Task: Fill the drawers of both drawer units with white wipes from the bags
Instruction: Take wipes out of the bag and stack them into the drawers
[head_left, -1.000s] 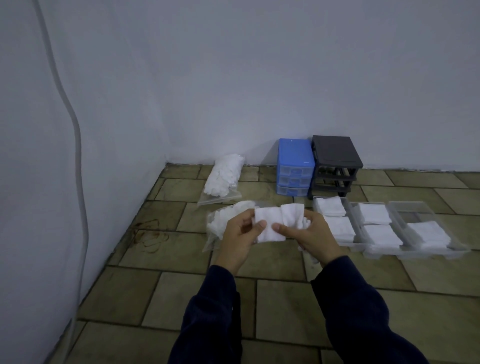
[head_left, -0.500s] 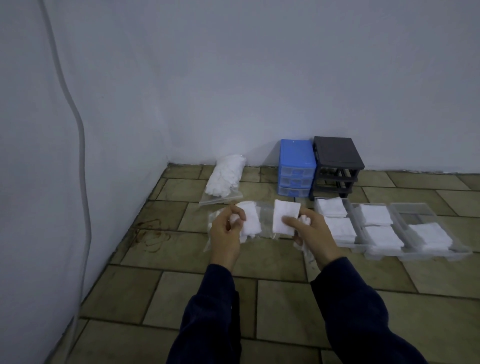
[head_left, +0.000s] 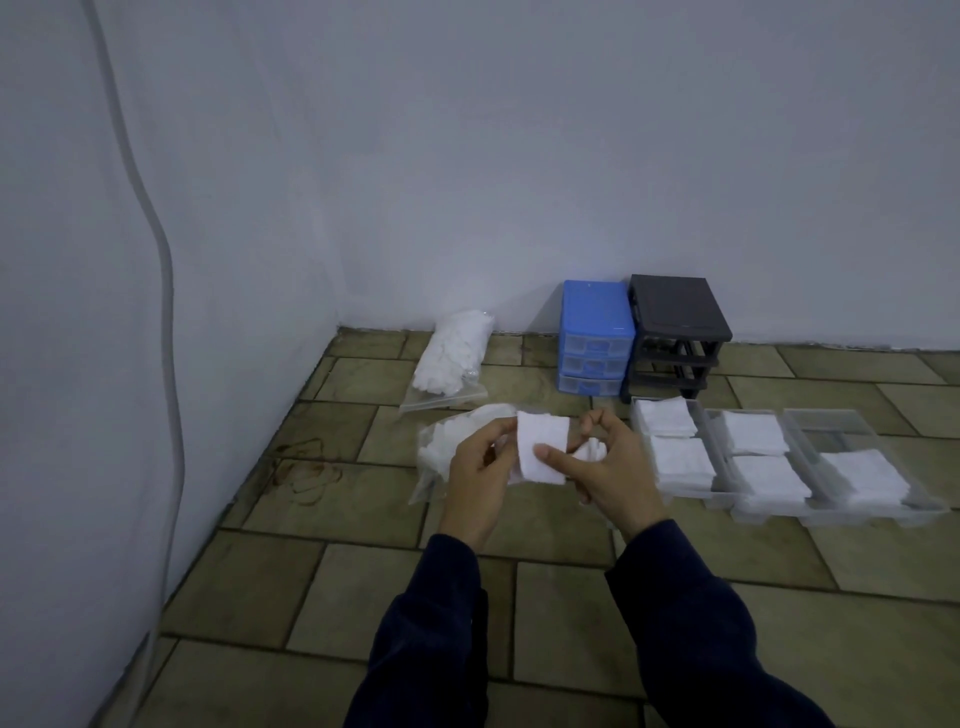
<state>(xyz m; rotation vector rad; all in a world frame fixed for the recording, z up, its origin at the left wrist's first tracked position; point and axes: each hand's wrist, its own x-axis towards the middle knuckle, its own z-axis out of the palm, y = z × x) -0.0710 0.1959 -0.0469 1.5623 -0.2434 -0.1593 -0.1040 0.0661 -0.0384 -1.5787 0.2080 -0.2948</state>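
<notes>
Lying in clear drawers (head_left: 722, 470): white wipes (head_left: 680, 457)

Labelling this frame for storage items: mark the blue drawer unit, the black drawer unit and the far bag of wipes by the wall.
blue drawer unit (head_left: 597, 304): head view, on its flat top panel.
black drawer unit (head_left: 675, 306): head view, on its dark top panel.
far bag of wipes (head_left: 451, 353): head view, on the white wipes showing through the clear plastic.

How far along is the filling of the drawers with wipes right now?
Done, it seems: the blue unit has all three drawers in, with white showing inside. In hand: the left hand and right hand hold a wipe. Left: the black unit stands empty; its three clear drawers lie on the floor, the rightmost only half filled. One bag looks untouched.
</notes>
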